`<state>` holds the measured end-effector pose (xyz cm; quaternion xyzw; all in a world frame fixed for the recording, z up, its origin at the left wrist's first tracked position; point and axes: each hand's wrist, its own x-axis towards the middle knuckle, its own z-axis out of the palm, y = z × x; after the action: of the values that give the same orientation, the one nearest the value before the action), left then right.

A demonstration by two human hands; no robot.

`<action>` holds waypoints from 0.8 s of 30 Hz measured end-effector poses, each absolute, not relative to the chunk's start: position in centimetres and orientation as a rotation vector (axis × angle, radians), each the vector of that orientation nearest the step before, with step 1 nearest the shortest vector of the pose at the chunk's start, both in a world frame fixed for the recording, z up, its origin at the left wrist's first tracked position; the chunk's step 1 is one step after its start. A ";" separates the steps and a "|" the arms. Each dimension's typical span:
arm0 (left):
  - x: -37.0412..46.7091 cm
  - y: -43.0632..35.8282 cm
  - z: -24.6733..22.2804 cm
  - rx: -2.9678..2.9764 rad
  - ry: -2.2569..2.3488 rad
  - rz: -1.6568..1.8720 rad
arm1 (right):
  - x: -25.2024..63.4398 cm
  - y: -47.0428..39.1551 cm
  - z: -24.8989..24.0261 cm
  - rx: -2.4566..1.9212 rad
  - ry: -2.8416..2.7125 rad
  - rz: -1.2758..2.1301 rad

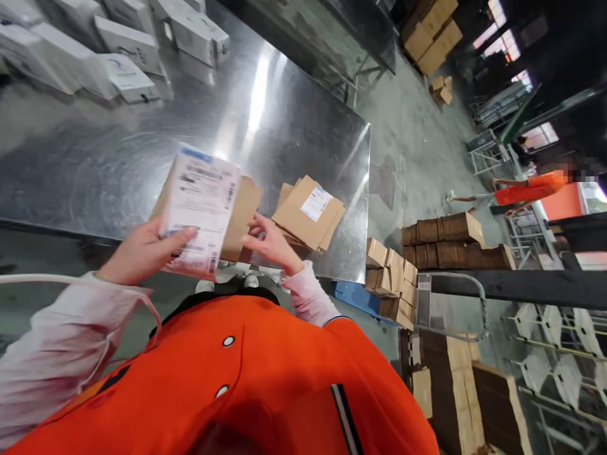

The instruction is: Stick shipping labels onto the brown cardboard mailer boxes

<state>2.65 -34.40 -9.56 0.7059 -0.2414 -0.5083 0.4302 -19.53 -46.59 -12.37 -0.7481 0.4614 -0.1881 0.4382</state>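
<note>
My left hand [147, 249] holds a white sheet with printed shipping labels [202, 208], its thumb pressed on top and its fingers hidden underneath. Several sheets may be stacked there; I cannot tell. Behind them lies a flat brown cardboard mailer [244, 212], partly covered, near the front edge of the metal table [303, 126]. At the mailer's right edge is my right hand [275, 243], its fingers bent and apart, the tips over or touching the cardboard. Just right of this hand, a loose pile of cardboard mailers [296, 221] has a white label [316, 203] on top.
White boxes [128, 47] stand in rows at the table's far left. Beyond the right edge, cartons [391, 272] sit on a blue cart [358, 300] with a metal handle. More brown cartons [441, 234] are stacked farther off, near a person in orange [531, 188].
</note>
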 end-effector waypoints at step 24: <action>2.9 -32.8 -16.4 1.407 -0.251 -1.661 | -8.1 -56.2 -15.0 -2.125 1.394 -0.274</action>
<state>2.86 -32.82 -16.44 0.5709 -0.1020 -0.6741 0.4575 -8.14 -56.23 -15.00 -0.7959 0.5221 -0.1026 0.2888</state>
